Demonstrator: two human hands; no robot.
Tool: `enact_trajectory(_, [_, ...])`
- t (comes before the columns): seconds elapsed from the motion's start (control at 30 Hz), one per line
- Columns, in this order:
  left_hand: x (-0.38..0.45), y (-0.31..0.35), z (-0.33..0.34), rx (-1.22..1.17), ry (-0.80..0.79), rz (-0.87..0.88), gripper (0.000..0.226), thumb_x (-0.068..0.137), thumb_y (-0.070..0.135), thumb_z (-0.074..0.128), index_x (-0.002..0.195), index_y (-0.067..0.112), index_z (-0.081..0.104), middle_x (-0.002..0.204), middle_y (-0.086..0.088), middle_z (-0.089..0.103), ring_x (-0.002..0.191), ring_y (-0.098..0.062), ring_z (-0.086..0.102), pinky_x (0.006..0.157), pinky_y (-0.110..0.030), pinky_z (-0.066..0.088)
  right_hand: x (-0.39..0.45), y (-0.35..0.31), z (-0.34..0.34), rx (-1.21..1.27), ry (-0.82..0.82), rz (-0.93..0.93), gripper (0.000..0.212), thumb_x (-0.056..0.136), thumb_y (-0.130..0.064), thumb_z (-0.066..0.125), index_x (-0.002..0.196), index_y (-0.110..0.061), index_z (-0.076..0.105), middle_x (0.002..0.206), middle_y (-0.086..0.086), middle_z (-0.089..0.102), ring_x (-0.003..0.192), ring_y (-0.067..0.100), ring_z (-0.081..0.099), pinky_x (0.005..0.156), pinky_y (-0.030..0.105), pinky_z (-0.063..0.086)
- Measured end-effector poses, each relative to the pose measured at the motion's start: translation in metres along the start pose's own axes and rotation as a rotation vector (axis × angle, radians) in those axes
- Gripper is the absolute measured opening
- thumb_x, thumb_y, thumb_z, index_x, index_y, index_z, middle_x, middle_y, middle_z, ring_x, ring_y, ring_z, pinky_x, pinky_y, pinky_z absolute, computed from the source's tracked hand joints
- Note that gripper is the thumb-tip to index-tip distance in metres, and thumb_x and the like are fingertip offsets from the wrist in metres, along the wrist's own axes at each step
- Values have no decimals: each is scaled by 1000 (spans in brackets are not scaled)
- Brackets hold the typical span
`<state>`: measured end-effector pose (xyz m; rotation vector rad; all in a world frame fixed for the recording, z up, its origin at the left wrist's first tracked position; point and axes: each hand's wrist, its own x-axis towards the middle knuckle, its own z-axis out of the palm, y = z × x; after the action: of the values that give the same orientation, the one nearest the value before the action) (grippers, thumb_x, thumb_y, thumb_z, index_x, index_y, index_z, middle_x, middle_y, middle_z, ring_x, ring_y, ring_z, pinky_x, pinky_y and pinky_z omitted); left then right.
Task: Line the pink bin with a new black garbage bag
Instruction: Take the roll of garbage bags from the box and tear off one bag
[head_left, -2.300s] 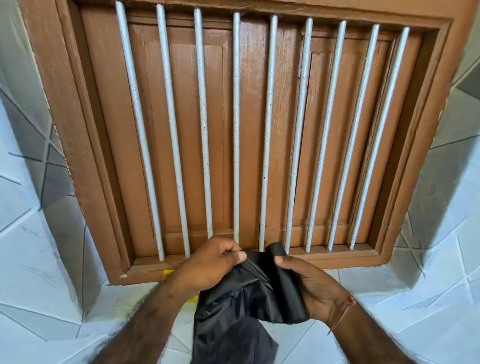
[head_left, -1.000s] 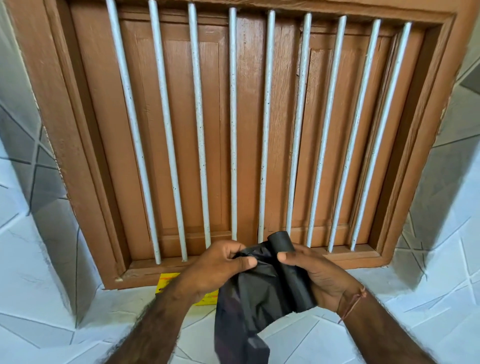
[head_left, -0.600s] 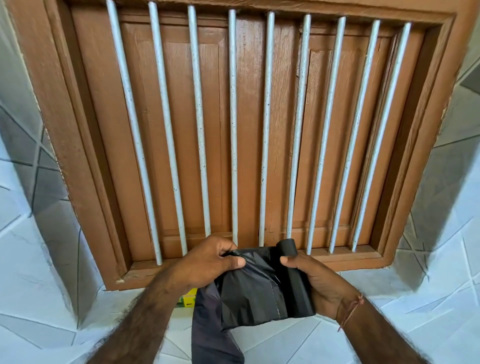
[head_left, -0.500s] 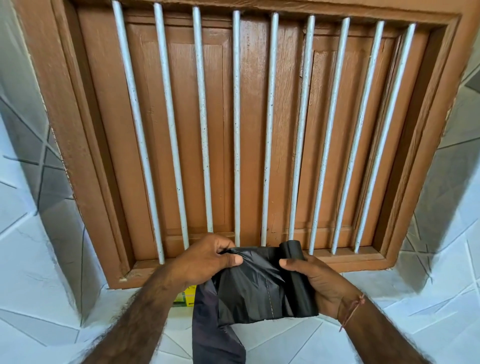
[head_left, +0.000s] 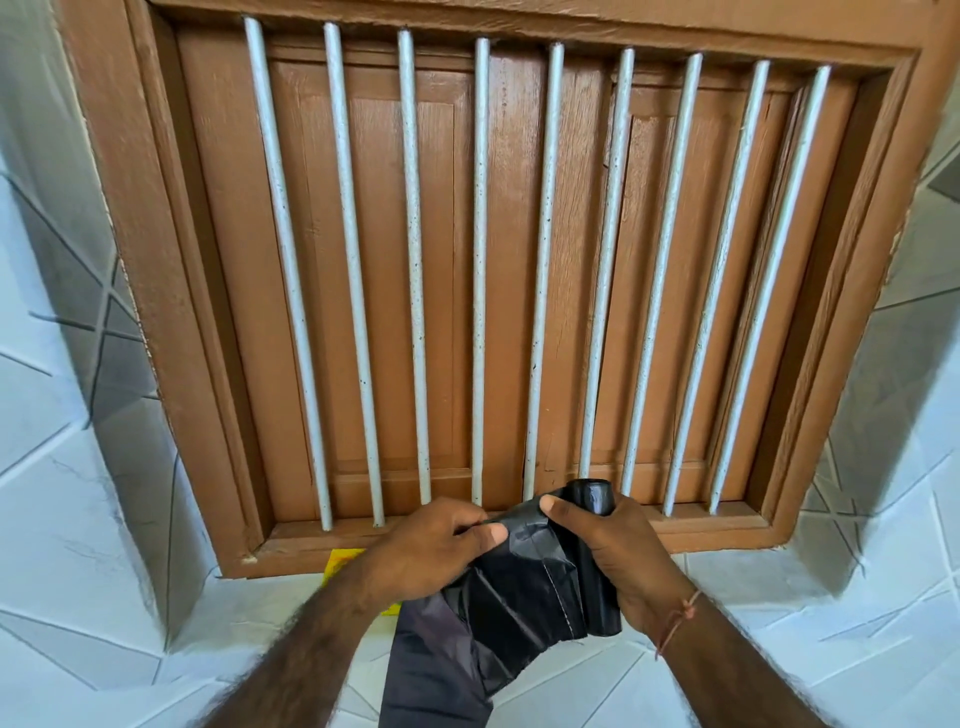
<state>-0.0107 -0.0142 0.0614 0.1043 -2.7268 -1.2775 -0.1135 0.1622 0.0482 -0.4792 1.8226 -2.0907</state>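
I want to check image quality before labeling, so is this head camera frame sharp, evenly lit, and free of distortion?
Head view: mostly sharp; the window bars fan outward from wide-angle distortion; soft daylight, with grey shadows on the tiled wall beside the frame; the black garbage bag shows mild sheen, no harsh glare.

A yellow packet (head_left: 340, 564) lies on the white tiled ledge (head_left: 753, 574).

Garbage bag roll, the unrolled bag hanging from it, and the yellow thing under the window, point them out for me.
garbage bag roll (head_left: 592, 498): head view, on its top end above the right hand.
unrolled bag (head_left: 519, 587): head view, on the crinkled sheet between the hands.
yellow thing (head_left: 340, 560): head view, on its visible corner below the window frame.
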Motion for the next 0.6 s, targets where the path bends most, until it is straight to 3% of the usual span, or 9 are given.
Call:
enact_trajectory(0.07, [1, 2, 7, 45, 32, 20, 45, 96, 35, 52, 51, 30, 51, 49, 16, 44, 51, 0, 39, 55, -25, 33, 1, 2, 2, -5, 79, -22, 28, 70, -15, 83, 91, -1, 71, 88, 22, 76, 84, 37, 73, 73, 40, 62])
enact_trajectory(0.17, [1, 3, 16, 47, 59, 1, 38, 96, 39, 51, 64, 19, 58, 64, 3, 58, 61, -8, 50, 59, -32, 41, 1, 5, 5, -11, 165, -57, 24, 70, -13, 84, 86, -1, 71, 85, 22, 75, 78, 34, 73, 67, 37, 61])
enact_trajectory(0.27, [1, 3, 22, 114, 141, -4, 35, 95, 43, 49, 71, 20, 59, 72, -6, 67, 64, -16, 55, 60, -41, 47, 0, 7, 5, 2, 186, -80, 24, 69, -12, 85, 86, -1, 71, 82, 21, 75, 72, 29, 73, 62, 33, 60])
enact_trajectory(0.4, [0, 3, 29, 205, 226, 26, 36, 95, 43, 47, 69, 20, 54, 71, -7, 64, 61, -15, 50, 57, -37, 42, 3, 11, 5, -33, 204, -109, 25, 62, -14, 89, 79, -4, 73, 77, 16, 76, 77, 35, 73, 70, 41, 62])
enact_trajectory(0.6, [-3, 6, 38, 243, 328, 29, 39, 95, 44, 47, 70, 15, 56, 65, -3, 62, 63, -23, 55, 56, -34, 42, 10, 21, 12, -136, 304, -132, 33, 55, -28, 93, 76, -14, 71, 74, 8, 75, 72, 27, 72, 67, 40, 62])
